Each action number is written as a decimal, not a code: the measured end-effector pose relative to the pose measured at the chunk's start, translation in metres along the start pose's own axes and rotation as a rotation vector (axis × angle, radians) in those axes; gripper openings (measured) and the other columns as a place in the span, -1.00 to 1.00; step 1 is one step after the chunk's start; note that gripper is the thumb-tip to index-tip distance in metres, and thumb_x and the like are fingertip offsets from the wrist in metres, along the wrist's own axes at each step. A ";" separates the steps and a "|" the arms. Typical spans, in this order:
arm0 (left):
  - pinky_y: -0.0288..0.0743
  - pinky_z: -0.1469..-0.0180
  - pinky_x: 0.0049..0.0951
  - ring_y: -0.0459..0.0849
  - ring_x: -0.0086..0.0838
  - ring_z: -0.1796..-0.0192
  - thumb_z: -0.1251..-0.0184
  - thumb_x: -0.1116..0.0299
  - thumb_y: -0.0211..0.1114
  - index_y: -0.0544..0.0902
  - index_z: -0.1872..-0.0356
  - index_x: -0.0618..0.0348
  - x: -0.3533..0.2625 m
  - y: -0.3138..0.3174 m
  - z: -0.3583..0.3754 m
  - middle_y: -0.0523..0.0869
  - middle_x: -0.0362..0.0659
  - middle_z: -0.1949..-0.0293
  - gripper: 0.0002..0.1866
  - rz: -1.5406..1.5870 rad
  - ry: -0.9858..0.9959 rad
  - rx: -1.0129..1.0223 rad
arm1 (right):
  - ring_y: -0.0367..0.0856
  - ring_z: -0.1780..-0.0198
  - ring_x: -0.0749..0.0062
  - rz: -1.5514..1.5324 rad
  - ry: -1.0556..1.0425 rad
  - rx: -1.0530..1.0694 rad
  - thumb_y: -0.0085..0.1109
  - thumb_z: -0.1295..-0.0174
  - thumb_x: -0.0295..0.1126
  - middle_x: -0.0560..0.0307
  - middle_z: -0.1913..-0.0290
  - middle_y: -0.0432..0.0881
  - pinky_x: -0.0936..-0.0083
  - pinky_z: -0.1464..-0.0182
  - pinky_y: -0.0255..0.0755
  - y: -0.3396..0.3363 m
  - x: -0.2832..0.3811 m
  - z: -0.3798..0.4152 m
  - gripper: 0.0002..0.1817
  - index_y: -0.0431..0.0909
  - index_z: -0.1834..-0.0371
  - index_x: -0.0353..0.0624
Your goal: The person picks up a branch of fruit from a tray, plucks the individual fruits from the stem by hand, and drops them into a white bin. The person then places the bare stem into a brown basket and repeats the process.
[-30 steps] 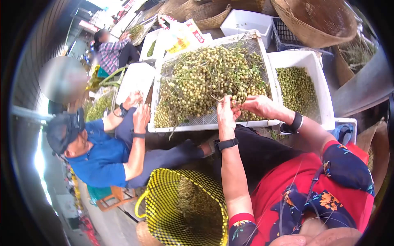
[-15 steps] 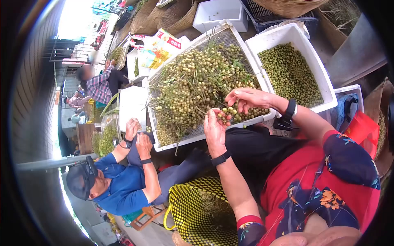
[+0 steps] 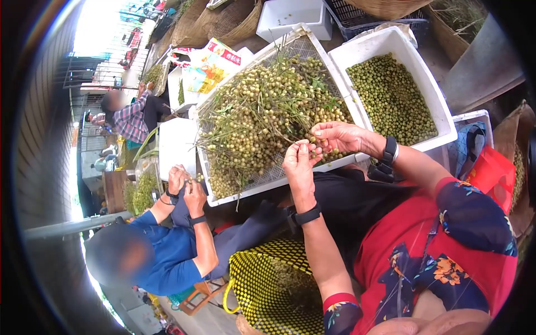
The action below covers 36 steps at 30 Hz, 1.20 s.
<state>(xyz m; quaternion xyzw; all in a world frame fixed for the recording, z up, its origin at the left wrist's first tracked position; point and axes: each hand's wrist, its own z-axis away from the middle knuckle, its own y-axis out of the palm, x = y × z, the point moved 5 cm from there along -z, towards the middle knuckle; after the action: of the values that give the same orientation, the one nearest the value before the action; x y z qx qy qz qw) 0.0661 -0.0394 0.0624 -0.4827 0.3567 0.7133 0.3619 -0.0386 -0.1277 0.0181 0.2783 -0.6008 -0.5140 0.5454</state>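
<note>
My left hand (image 3: 300, 163) is closed in a pinch on a small sprig of round fruit (image 3: 313, 140). My right hand (image 3: 338, 137) meets it from the right, thumb and fingers pressed together beside the sprig. What lies between those right fingertips is too small to tell. Both hands are over the near edge of a white mesh-bottomed tray (image 3: 251, 188), which bears a heap of yellow-green fruit on stems (image 3: 262, 111). Right of the tray stands a white foam box (image 3: 442, 114) holding loose green fruit (image 3: 393, 100).
A co-worker in a blue shirt (image 3: 173, 262) sits at the left, hands (image 3: 187, 188) together near the tray. A yellow-black woven basket (image 3: 268, 312) stands below my arms. A red bag (image 3: 494, 177) is at the right. Another person in plaid (image 3: 132, 120) sits farther off.
My right hand has closed its fingers and moved onto the sprig, against my left fingertips. My left hand has shifted slightly right. The co-worker's head has turned.
</note>
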 end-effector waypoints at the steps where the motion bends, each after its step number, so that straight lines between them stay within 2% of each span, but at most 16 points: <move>1: 0.68 0.20 -0.44 0.69 -0.47 0.28 -0.51 0.40 0.11 0.56 0.07 0.24 0.006 0.002 -0.001 0.66 -0.17 0.27 -0.85 0.063 0.001 -0.019 | 0.50 0.39 0.60 -0.014 0.000 -0.030 0.21 -0.34 -0.39 0.30 0.35 0.55 0.65 0.32 0.46 -0.003 -0.001 0.001 -0.91 0.52 0.23 -0.13; 6: 0.70 0.19 -0.40 0.72 -0.39 0.24 -0.49 0.38 0.14 0.55 0.07 0.24 0.024 0.002 -0.005 0.67 -0.17 0.27 -0.84 0.234 0.000 -0.111 | 0.42 0.42 0.61 -0.291 -0.072 -0.039 0.17 -0.36 -0.43 0.26 0.34 0.50 0.61 0.39 0.38 -0.019 0.013 0.025 -0.93 0.47 0.25 -0.11; 10: 0.71 0.15 -0.37 0.73 -0.36 0.22 -0.47 0.38 0.17 0.55 0.08 0.24 0.022 -0.004 0.002 0.67 -0.16 0.27 -0.84 0.334 -0.038 -0.088 | 0.34 0.46 0.69 0.165 -0.249 -0.244 0.15 -0.39 -0.34 0.38 0.43 0.37 0.68 0.41 0.31 -0.026 0.063 0.073 -0.88 0.43 0.20 -0.08; 11: 0.72 0.14 -0.36 0.73 -0.36 0.22 -0.48 0.38 0.16 0.55 0.08 0.23 0.020 -0.004 0.003 0.67 -0.16 0.27 -0.85 0.336 -0.033 -0.087 | 0.33 0.44 0.71 0.437 -0.312 -0.257 0.14 -0.40 -0.27 0.41 0.41 0.33 0.70 0.41 0.29 -0.016 0.080 0.078 -0.84 0.40 0.20 -0.07; 12: 0.72 0.14 -0.36 0.73 -0.36 0.22 -0.48 0.38 0.16 0.55 0.08 0.23 0.020 -0.005 0.003 0.67 -0.16 0.27 -0.85 0.337 -0.032 -0.086 | 0.41 0.44 0.56 0.809 -0.344 -0.443 0.17 -0.37 -0.26 0.31 0.42 0.38 0.57 0.41 0.37 -0.044 0.092 0.090 -0.81 0.41 0.15 -0.10; 14: 0.72 0.15 -0.37 0.73 -0.37 0.22 -0.48 0.38 0.16 0.55 0.08 0.24 0.017 -0.004 0.003 0.67 -0.16 0.27 -0.85 0.297 0.001 -0.090 | 0.49 0.44 0.34 2.207 -0.938 -0.634 0.19 -0.32 -0.26 0.16 0.45 0.43 0.41 0.35 0.45 -0.042 0.112 0.112 -0.76 0.43 0.12 -0.15; 17: 0.72 0.16 -0.38 0.73 -0.38 0.23 -0.48 0.37 0.16 0.55 0.08 0.24 0.017 0.004 0.001 0.67 -0.16 0.27 -0.84 0.273 0.006 -0.126 | 0.58 0.37 0.19 2.190 -0.816 -0.617 0.20 -0.28 -0.27 -0.01 0.41 0.52 0.31 0.25 0.51 -0.039 0.104 0.111 -0.72 0.46 0.06 -0.19; 19: 0.72 0.16 -0.38 0.73 -0.38 0.23 -0.48 0.36 0.17 0.55 0.08 0.24 0.021 0.011 0.002 0.67 -0.16 0.27 -0.83 0.249 0.002 -0.121 | 0.62 0.37 0.47 1.266 -0.267 -0.394 0.05 -0.43 -0.13 0.12 0.33 0.63 0.49 0.30 0.54 -0.031 0.072 0.092 -0.66 0.48 -0.05 -0.15; 21: 0.72 0.18 -0.40 0.73 -0.39 0.24 -0.49 0.36 0.15 0.55 0.08 0.25 0.022 0.018 0.000 0.67 -0.15 0.27 -0.83 0.204 -0.001 -0.132 | 0.55 0.37 0.67 0.866 -0.066 -0.241 -0.08 -0.50 -0.07 0.22 0.34 0.61 0.63 0.29 0.50 0.006 0.041 0.082 -0.61 0.49 -0.07 -0.17; 24: 0.70 0.20 -0.41 0.72 -0.41 0.25 -0.50 0.38 0.12 0.55 0.08 0.25 0.021 0.022 0.005 0.66 -0.15 0.28 -0.84 0.162 -0.009 -0.185 | 0.59 0.45 0.64 0.820 -0.136 -0.078 0.04 -0.46 -0.18 0.22 0.37 0.63 0.66 0.36 0.54 0.002 0.017 0.064 -0.72 0.53 0.11 -0.20; 26: 0.69 0.21 -0.42 0.71 -0.43 0.27 -0.51 0.40 0.10 0.54 0.07 0.25 0.023 0.018 0.007 0.65 -0.16 0.30 -0.85 0.159 0.023 -0.196 | 0.63 0.44 0.63 0.633 -0.160 -0.176 0.09 -0.44 -0.25 0.21 0.38 0.65 0.65 0.36 0.57 -0.004 0.019 0.062 -0.78 0.54 0.19 -0.19; 28: 0.69 0.20 -0.42 0.71 -0.43 0.28 -0.52 0.40 0.09 0.54 0.07 0.25 0.022 0.012 0.009 0.64 -0.17 0.30 -0.85 0.104 0.085 -0.241 | 0.64 0.43 0.61 0.431 -0.211 -0.220 0.03 -0.46 -0.24 0.22 0.38 0.64 0.64 0.37 0.59 -0.019 0.031 0.063 -0.75 0.53 0.14 -0.22; 32: 0.69 0.23 -0.46 0.71 -0.46 0.29 -0.52 0.43 0.07 0.55 0.08 0.29 0.026 0.019 0.013 0.64 -0.17 0.31 -0.85 0.033 0.058 -0.239 | 0.52 0.45 0.69 0.909 -0.287 -0.254 -0.09 -0.51 -0.24 0.25 0.38 0.58 0.68 0.37 0.50 0.001 0.041 0.056 -0.75 0.50 0.11 -0.18; 33: 0.69 0.24 -0.46 0.70 -0.47 0.29 -0.51 0.42 0.09 0.56 0.09 0.29 0.026 0.023 0.013 0.65 -0.16 0.28 -0.84 -0.008 0.065 -0.236 | 0.50 0.42 0.65 1.019 -0.275 -0.263 -0.03 -0.47 -0.27 0.24 0.40 0.54 0.61 0.36 0.46 0.018 0.041 0.056 -0.80 0.50 0.12 -0.17; 34: 0.69 0.24 -0.46 0.70 -0.47 0.29 -0.51 0.42 0.09 0.56 0.09 0.29 0.025 0.027 0.012 0.65 -0.16 0.28 -0.84 -0.008 0.068 -0.232 | 0.53 0.40 0.57 1.263 -0.654 -0.180 0.09 -0.41 -0.29 0.22 0.42 0.54 0.50 0.35 0.45 0.039 0.045 0.051 -0.81 0.49 0.14 -0.20; 36: 0.69 0.24 -0.47 0.69 -0.50 0.30 -0.51 0.42 0.09 0.56 0.09 0.29 0.021 0.032 0.014 0.65 -0.15 0.28 -0.84 -0.191 0.121 -0.253 | 0.57 0.39 0.49 1.411 -0.366 -0.182 0.16 -0.36 -0.31 0.18 0.40 0.58 0.44 0.32 0.46 0.037 0.040 0.049 -0.80 0.47 0.17 -0.22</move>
<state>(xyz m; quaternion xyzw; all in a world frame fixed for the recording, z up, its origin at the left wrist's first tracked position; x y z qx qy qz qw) 0.0273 -0.0390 0.0518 -0.5982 0.2379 0.6844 0.3424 -0.0860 -0.1363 0.0732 -0.3114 -0.6733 -0.1268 0.6585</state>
